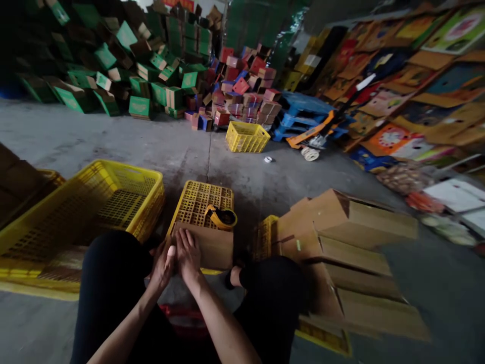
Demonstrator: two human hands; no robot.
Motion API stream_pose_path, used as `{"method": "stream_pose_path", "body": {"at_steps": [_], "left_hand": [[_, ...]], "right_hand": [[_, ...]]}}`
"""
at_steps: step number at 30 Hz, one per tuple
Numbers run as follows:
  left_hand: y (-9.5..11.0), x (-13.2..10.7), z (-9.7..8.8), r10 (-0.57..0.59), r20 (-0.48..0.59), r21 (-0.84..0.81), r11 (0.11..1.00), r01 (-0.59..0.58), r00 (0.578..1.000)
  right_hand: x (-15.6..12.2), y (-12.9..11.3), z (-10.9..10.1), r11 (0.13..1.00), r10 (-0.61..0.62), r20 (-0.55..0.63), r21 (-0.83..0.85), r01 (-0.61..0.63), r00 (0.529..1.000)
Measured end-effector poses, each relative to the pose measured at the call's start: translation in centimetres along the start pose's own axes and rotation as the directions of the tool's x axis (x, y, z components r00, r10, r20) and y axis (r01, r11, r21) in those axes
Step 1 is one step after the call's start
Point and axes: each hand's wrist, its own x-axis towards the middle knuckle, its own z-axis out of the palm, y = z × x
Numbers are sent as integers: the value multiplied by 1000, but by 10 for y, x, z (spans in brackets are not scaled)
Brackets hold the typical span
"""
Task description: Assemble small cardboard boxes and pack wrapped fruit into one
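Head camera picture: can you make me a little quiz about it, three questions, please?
1. True or false: the tape dispenser lies on the floor.
2. What do the left hand and the right hand both touch? A) the brown cardboard B) a green box C) a blue pallet
3. Fill in: the stack of flattened boxes lies to the person's ___.
Key: 1 false, it rests on the upturned yellow crate; 2 A; 3 right.
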Motion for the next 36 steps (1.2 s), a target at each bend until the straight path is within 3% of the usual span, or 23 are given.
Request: {"method": "stream_pose_path", "body": {"at_steps": [6,11,18,22,28,32,36], "left_hand": [[-20,-5,15,125,77,253,957,-141,989],[-36,-10,22,296,75,437,849,-298,952],[-33,-11,25,445,89,557,720,-415,891],[-24,-10,22,452,113,535,723,-438,885],[-12,-12,22,361,112,544,757,-362,926],[-17,-12,23,386,123,570,726,-384,914],[-26,-11,25,420,139,618,671,-410,897]], "right_hand": [[-33,32,-15,996,87,-85,-23,-89,993],[-63,78,-30,972,214,-189,-56,-228,958],[-91,123,-32,931,364,-293,94,-352,884],[-95,127,-33,887,455,-260,220,-407,852],[-105,116,-39,807,576,-245,325,-493,780],[-110,109,-42,777,616,-261,359,-517,743],[-124,103,-42,773,620,-231,346,-532,750]]}}
